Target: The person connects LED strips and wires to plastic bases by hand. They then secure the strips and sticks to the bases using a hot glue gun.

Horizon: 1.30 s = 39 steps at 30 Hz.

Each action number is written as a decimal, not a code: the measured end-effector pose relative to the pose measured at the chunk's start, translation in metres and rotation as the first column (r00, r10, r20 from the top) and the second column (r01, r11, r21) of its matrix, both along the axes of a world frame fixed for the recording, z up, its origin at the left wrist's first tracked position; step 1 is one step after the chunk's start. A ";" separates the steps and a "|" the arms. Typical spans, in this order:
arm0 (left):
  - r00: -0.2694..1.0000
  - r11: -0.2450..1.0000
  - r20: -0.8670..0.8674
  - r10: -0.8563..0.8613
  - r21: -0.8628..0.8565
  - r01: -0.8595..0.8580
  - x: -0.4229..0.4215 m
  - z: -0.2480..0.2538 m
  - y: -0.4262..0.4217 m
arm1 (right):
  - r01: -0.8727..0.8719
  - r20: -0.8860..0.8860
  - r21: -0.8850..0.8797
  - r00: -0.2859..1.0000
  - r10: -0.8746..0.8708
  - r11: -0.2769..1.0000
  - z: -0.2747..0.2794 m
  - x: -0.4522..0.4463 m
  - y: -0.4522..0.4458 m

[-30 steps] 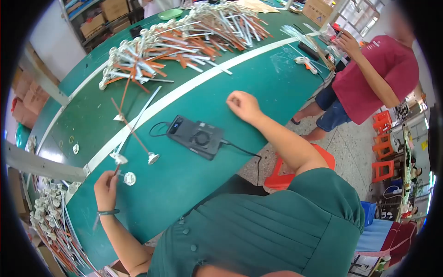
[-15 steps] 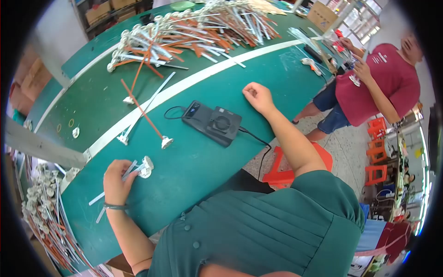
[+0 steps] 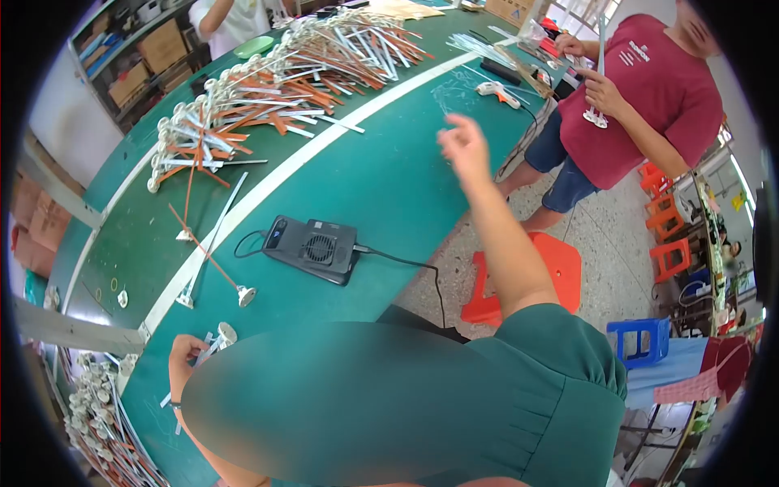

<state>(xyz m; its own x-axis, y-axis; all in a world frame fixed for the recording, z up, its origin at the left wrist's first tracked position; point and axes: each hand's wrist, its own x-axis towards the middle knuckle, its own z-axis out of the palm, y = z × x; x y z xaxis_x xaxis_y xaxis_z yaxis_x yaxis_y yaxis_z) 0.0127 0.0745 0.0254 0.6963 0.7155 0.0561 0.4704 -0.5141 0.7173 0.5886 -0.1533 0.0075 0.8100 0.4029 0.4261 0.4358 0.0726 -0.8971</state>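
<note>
Head view. Left hand (image 3: 187,351) low at the near left of the table (image 3: 389,183), fingers closed round a white strip piece (image 3: 224,334); its round head sticks out past the fingertips, free ends of strips showing below the hand. Same grip half a second ago; a second ago a round white head lay just beside the fingers. Forearm now partly covered by a blurred patch of green clothing (image 3: 341,398).

Right hand (image 3: 466,150): loosely curled near the black device (image 3: 312,250) in both earlier frames; now farther off, toward the glue gun (image 3: 497,92). Fingers partly spread, released, holding nothing; outline slightly blurred.

Brown strip with white base (image 3: 214,258) and long white strip (image 3: 214,235) lie as before, between left hand and heap of strips (image 3: 300,77). The shift of everything in view looks like head movement.

Person in dark red shirt (image 3: 661,93), beyond: holds a white strip, round end (image 3: 595,119) hanging down; a second ago that hand was higher.
</note>
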 end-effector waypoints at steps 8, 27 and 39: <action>0.997 1.000 -0.065 0.031 -0.003 -0.031 -0.001 -0.006 0.007 | 0.865 -0.094 0.228 0.476 -0.874 0.447 0.047 0.195 -0.216; 0.960 0.929 -0.056 0.273 0.276 -0.248 0.009 0.039 -0.024 | 0.089 0.166 -0.124 0.984 -0.067 0.988 0.156 0.194 -0.049; 0.940 0.550 -0.341 0.012 0.787 0.279 0.078 0.157 -0.063 | -0.961 -0.183 -0.177 0.242 0.953 0.211 0.094 -0.280 0.079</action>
<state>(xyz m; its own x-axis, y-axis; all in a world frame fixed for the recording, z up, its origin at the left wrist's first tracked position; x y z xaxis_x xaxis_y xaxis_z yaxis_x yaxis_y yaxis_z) 0.0903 0.0114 0.1823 0.8651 0.3548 0.3546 0.4402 -0.8760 -0.1974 0.3084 -0.0745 0.1011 -0.2463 0.9499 0.1925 0.1521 0.2340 -0.9603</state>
